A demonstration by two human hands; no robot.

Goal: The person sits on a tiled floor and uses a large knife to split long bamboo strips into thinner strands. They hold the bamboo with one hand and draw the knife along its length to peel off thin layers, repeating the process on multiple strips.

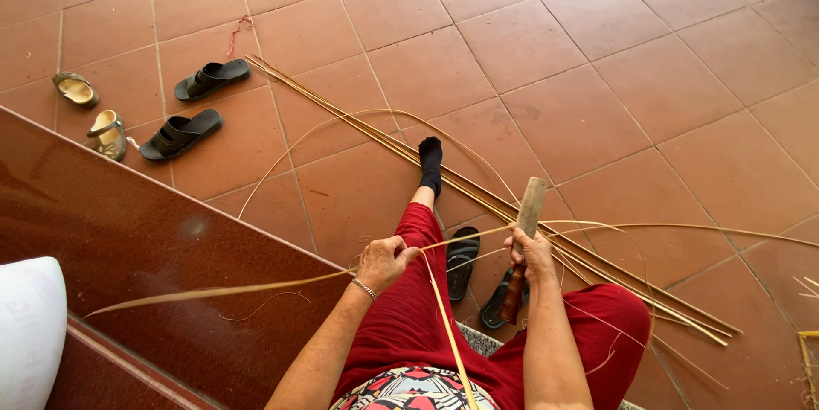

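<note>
Left hand fingers pinched on bamboo strip; right hand fingers clamped round knife, blade against strip. Bundle of canes on floor.

No packages, labels, signs or screens show anywhere in this view.

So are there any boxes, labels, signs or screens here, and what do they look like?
None in view: no boxes, labels, signs or screens.
White bag-like thing: bottom left corner, rounded, with faint reddish marks; too cut off to tell if it is a package.
</note>
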